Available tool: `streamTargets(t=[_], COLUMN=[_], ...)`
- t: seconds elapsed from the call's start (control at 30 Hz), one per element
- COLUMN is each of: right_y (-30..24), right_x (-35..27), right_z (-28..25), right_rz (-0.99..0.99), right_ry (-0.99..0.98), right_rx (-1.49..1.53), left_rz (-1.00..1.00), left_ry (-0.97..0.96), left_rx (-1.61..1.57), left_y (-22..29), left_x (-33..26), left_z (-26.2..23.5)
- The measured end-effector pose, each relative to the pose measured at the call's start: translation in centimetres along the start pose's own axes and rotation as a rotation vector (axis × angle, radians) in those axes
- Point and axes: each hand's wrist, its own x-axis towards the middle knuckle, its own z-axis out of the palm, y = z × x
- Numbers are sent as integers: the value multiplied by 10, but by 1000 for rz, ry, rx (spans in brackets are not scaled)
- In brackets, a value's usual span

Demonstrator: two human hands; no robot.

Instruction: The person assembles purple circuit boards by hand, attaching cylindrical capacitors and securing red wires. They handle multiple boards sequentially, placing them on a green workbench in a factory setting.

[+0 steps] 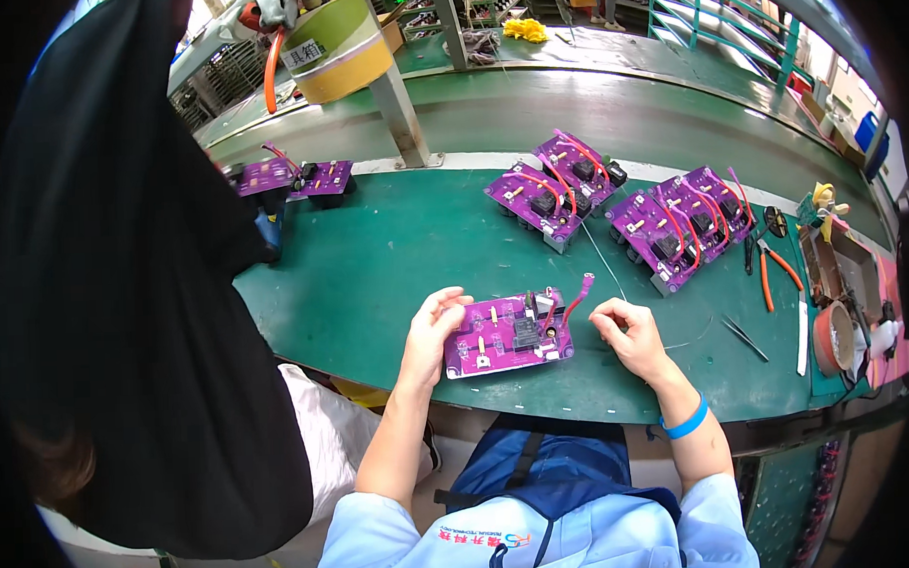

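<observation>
My left hand (433, 335) grips the left edge of a purple circuit board (507, 347), thumb on its face and the other fingers behind the edge. The board carries black and white parts, and a red-purple lead (580, 298) sticks up from its upper right corner. Just right of the board, my right hand (632, 340) is closed in a pinch, a blue band round its wrist. A thin pale strand (601, 249) comes down from the far boards to this hand. Whatever lies between the fingertips is too small to make out.
Finished-looking purple boards with red leads stand in two groups, one at the back middle (547, 196) and one at right (673, 226). Orange-handled pliers (768, 278), tweezers (745, 340) and a tape roll (834, 338) lie right. A person in black (145, 295) works close on my left.
</observation>
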Motion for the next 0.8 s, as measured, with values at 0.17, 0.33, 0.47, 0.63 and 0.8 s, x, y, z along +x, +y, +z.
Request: streamTargets(t=[0.17, 0.33, 0.47, 0.63, 0.8], right_y=[1, 0, 1, -8, -52], right_x=[0, -1, -1, -1, -1], right_z=[0, 1, 0, 1, 17], right_rz=[12, 31, 46, -78, -298], right_ry=[14, 8, 3, 101, 139], right_rx=[-1, 11, 18, -124, -350], left_rz=[65, 131, 135, 145, 220], left_ry=[-30, 47, 28, -2, 12], left_rx=[317, 434, 513, 539, 547], left_y=[2, -4, 5, 2, -3], left_x=[1, 1, -2, 1, 1], left_z=[2, 1, 7, 3, 0])
